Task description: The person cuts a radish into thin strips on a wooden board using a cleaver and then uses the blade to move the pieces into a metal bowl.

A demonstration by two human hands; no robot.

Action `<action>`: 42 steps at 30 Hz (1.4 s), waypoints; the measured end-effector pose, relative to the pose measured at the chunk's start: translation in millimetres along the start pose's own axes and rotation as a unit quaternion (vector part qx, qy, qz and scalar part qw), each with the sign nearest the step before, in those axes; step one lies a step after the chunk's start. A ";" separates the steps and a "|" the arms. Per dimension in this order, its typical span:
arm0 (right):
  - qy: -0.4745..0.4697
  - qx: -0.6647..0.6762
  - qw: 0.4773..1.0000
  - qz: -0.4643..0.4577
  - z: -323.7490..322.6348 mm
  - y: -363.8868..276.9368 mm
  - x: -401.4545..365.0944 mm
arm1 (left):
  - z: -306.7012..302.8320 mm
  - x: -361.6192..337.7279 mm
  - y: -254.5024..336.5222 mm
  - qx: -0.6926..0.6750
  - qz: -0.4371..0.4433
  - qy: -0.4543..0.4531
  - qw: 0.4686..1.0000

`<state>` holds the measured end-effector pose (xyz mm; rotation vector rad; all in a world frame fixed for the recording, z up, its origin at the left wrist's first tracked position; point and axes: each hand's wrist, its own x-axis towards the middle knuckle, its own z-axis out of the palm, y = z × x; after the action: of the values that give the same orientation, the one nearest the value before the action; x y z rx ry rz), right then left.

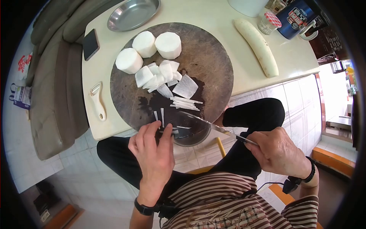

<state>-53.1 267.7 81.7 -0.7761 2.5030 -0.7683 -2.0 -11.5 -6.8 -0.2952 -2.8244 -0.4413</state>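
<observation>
My right hand (276, 149) is closed round the handle of a kitchen knife (222, 130), whose blade reaches left over the front of a round chopping board (207, 57). My left hand (154, 150) is at the board's front edge, fingers bent and apart, fingertips right by a few loose strips of white radish (162, 117). Beyond the knife tip lies a small stack of cut radish strips (185, 103). Thin radish slices (156, 75) are heaped behind it, with one square slice (185, 87) apart. Three thick peeled radish chunks (168, 45) stand at the back of the board.
Right of the board lies a whole white radish (259, 49), near a jar with a checked lid (269, 23) and a blue tin (295, 19). A peeler (97, 102), a phone (90, 45) and a metal dish (133, 14) are to the left and back.
</observation>
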 end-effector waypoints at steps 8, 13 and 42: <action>-0.019 0.004 1.000 0.014 4.3 4.6 -6.7 | 6.4 -3.8 -0.3 -0.041 -0.011 0.014 0.999; 0.008 0.005 1.000 0.008 4.4 3.8 -8.0 | 2.6 5.6 2.3 -0.033 0.000 -0.016 0.999; 0.005 -0.008 1.000 0.006 5.0 4.0 -3.3 | 5.5 24.1 -7.8 -0.061 -0.091 0.034 0.993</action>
<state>-49.6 270.6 76.1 -0.7636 2.5238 -0.7501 -27.9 -13.2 -6.9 -0.0456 -2.7743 -0.6514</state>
